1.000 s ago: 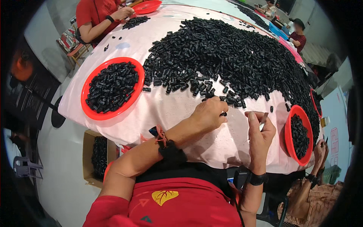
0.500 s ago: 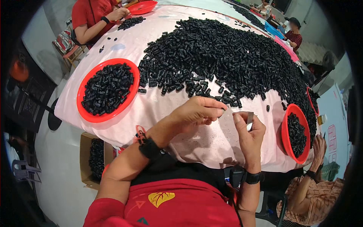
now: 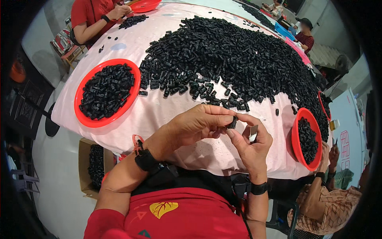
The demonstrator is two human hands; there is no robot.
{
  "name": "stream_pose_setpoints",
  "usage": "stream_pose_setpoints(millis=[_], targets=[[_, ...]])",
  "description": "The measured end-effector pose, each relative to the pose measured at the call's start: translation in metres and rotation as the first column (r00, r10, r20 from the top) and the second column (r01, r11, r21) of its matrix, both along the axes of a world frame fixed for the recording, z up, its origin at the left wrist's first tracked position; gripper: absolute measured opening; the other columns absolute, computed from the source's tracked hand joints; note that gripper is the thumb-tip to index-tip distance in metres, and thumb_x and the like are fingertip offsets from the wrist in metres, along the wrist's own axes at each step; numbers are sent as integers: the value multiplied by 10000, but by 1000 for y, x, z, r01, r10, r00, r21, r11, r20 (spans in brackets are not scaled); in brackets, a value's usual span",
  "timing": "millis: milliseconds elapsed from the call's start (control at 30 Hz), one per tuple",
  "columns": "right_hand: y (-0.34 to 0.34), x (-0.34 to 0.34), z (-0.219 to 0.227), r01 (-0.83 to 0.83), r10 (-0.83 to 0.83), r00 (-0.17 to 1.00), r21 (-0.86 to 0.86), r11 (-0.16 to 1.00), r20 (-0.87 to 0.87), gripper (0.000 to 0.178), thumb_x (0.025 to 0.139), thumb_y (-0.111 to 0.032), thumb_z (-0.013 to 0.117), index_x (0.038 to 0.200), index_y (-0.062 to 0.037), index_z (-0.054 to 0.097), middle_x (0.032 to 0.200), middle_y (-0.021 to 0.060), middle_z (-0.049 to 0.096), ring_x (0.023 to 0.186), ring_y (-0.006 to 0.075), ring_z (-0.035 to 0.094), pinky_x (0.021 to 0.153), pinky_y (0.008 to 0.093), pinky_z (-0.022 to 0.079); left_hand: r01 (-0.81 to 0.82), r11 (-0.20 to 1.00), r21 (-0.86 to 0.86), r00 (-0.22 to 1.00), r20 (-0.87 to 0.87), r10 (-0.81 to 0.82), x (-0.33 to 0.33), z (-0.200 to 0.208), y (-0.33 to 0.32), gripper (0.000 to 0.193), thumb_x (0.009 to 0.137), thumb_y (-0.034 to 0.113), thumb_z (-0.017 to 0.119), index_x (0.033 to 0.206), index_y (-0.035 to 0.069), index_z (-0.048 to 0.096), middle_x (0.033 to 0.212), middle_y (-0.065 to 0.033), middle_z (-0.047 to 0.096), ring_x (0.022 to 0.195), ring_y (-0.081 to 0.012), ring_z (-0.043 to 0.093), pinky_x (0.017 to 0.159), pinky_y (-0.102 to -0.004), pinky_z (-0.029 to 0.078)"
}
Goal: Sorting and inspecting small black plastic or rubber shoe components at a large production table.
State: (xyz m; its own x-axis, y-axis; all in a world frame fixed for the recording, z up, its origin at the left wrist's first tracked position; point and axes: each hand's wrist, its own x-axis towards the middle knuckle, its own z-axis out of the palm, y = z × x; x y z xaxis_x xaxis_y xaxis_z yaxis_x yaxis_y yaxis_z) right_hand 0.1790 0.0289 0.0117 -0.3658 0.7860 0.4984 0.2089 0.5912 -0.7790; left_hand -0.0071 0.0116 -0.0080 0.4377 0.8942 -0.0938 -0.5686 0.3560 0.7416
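Near the table's front edge, my left hand (image 3: 199,124) is closed in a pinch on a small black plastic piece (image 3: 232,122). My right hand (image 3: 254,148) meets it there, with its thumb and forefinger at the other side of the piece. Tucked in the right hand's fingers is a short flat metal blade (image 3: 253,133), its shiny end showing. Just beyond both hands, a large heap of similar black plastic pieces (image 3: 230,55) covers much of the table. The fingers hide most of the held piece.
A red basin (image 3: 79,107) of black pieces stands left; another red basin (image 3: 295,137) stands right. Pink cloth (image 3: 159,115) covers the table. A cardboard box (image 3: 85,171) sits below left. Co-workers sit at the far left (image 3: 89,24), far right (image 3: 305,38) and near right (image 3: 326,203).
My hands have come together, and the right thumb and forefinger now touch the black piece at the left fingertips. The view has shifted slightly. The near-right co-worker's hands have moved.
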Motion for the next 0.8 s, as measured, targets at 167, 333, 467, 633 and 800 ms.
stream_pose_setpoints(millis=[167,333,467,633,800], targets=[[0,3,0,18,-20,999,69,997,28,351,734,-56,780,1060,-38,649,647,-13,608,513,5,468,468,161,348,-21,1000,14,1000,2,21,1,-1,0,270,899,197,630,1148,93,607,928,37,638,790,-40,563,671,-206,434],[1,4,-3,-16,4,998,213,977,55,317,742,-22,755,1042,-12,654,802,99,689,602,93,627,532,199,466,-77,997,-9,997,-7,77,3,6,-3,277,898,175,627,1156,78,601,949,26,640,789,-40,568,688,-204,446],[1,6,-3,-29,2,996,303,953,88,286,753,3,730,1030,-3,655,852,154,695,669,168,685,575,233,513,-81,997,10,997,-1,82,5,12,-5,274,897,165,625,1150,64,601,922,25,628,770,-41,563,690,-206,451],[2,6,-6,22,-23,1000,221,975,3,239,776,8,710,1009,0,660,777,85,692,611,85,619,538,189,454,-75,997,-4,997,-19,75,5,8,-4,276,891,167,630,1138,51,592,905,15,623,745,-60,572,696,-217,464],[1,8,0,33,-30,998,65,997,-47,206,795,-55,723,993,-23,679,617,-34,587,535,6,469,490,159,343,-82,995,-55,996,12,83,5,13,-5,252,889,162,631,1113,52,592,895,0,626,742,-72,584,699,-225,472]])
